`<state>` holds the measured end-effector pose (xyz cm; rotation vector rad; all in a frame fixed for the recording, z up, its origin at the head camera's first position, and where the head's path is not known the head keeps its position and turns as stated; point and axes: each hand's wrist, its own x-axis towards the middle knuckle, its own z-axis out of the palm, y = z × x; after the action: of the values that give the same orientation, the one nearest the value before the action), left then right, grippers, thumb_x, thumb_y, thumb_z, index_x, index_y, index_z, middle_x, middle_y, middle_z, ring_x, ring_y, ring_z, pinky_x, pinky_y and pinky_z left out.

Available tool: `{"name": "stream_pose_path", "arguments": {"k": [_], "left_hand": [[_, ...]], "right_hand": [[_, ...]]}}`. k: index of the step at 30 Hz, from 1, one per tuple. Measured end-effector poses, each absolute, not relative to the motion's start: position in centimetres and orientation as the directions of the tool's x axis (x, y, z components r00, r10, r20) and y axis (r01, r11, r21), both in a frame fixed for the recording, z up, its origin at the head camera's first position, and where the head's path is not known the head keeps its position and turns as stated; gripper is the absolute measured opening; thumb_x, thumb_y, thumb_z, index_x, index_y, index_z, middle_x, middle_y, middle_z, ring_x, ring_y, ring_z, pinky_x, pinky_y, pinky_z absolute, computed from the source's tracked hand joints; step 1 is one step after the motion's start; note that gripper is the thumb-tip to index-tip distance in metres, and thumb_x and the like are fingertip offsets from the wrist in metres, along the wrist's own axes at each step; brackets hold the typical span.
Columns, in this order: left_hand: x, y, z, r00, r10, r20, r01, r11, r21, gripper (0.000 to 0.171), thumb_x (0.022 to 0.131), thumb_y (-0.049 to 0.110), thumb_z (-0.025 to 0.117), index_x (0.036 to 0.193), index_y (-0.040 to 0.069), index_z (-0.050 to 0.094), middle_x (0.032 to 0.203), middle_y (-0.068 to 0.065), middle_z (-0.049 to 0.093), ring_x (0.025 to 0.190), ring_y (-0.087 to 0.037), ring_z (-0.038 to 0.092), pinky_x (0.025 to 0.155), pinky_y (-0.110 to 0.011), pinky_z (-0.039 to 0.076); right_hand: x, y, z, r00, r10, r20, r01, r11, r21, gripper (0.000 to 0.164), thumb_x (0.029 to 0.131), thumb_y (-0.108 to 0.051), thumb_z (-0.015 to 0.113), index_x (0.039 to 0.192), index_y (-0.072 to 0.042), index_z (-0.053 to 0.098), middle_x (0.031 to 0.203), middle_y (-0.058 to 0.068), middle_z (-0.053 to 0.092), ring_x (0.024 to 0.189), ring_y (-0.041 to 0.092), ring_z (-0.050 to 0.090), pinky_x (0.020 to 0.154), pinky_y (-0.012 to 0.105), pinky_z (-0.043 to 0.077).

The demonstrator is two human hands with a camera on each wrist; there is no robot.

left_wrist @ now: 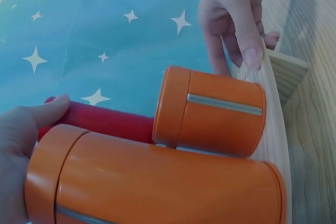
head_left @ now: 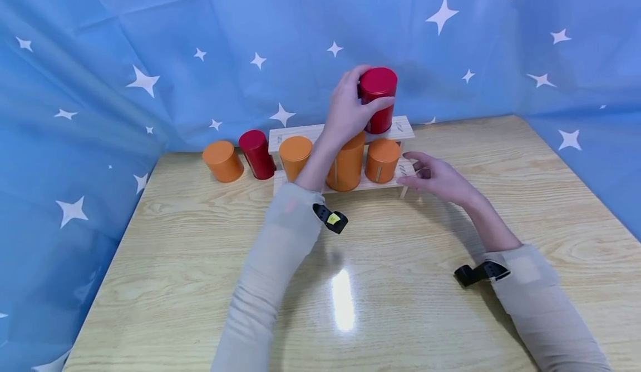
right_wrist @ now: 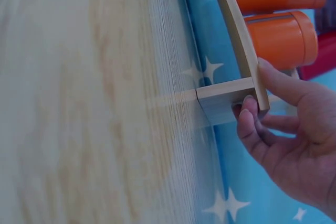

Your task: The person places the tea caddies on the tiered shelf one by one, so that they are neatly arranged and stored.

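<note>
My left hand [head_left: 349, 108] grips a red canister [head_left: 379, 83] from its left side, thumb across the front. The canister is upright at the right end of the upper board [head_left: 295, 133] of a wooden two-tier rack; whether its base rests fully there I cannot tell. My right hand [right_wrist: 304, 135] pinches the right end of the rack's lower board [right_wrist: 247, 56], thumb on top and fingers beneath. On that lower board stand a short orange canister [head_left: 383, 160], a taller orange canister [head_left: 346, 166] and another orange canister [head_left: 295, 150], partly hidden by my left forearm.
Left of the rack, an orange canister [head_left: 222, 160] and a red canister [head_left: 257, 154] stand on the wooden table [head_left: 190, 261]. Behind everything hangs a blue cloth [head_left: 310, 27] with white stars, which also covers the left side.
</note>
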<state>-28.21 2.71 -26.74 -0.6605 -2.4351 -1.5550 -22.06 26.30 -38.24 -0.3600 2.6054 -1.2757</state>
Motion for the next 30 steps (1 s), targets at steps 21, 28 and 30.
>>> {"name": "stream_pose_path", "arguments": {"k": [21,28,30], "left_hand": [[-28.82,2.88,-27.08,-0.888,0.364,0.28,0.424,0.414,0.806,0.071,0.094,0.028,0.073,0.152,0.01,0.037,0.141,-0.005,0.05,0.125,-0.015,0.049,0.091,-0.022,0.05],[-28.97,2.98,-26.87,-0.897,0.371,0.242,0.391,0.407,0.826,0.072,0.094,0.027,0.073,0.153,0.012,0.036,0.142,-0.004,0.05,0.126,-0.014,0.049,0.092,-0.025,0.051],[-29.0,3.02,-26.81,-0.899,0.377,0.225,0.378,0.404,0.833,0.072,0.094,0.027,0.073,0.153,0.013,0.035,0.143,-0.004,0.051,0.126,-0.015,0.049,0.092,-0.025,0.051]], "right_hand": [[-21.86,26.25,-38.12,-0.943,-0.319,-0.092,-0.118,0.581,-0.805,0.075,0.096,-0.032,0.071,0.155,-0.004,0.034,0.11,0.018,0.057,0.086,0.033,0.062,0.071,0.038,0.055],[-21.9,26.23,-38.06,-0.944,-0.317,-0.092,-0.121,0.59,-0.798,0.075,0.096,-0.033,0.071,0.155,-0.005,0.034,0.113,0.018,0.059,0.087,0.032,0.063,0.073,0.039,0.056],[-21.91,26.22,-38.08,-0.945,-0.313,-0.093,-0.116,0.589,-0.8,0.075,0.096,-0.032,0.071,0.155,-0.005,0.035,0.112,0.018,0.058,0.087,0.032,0.063,0.073,0.039,0.056]]}}
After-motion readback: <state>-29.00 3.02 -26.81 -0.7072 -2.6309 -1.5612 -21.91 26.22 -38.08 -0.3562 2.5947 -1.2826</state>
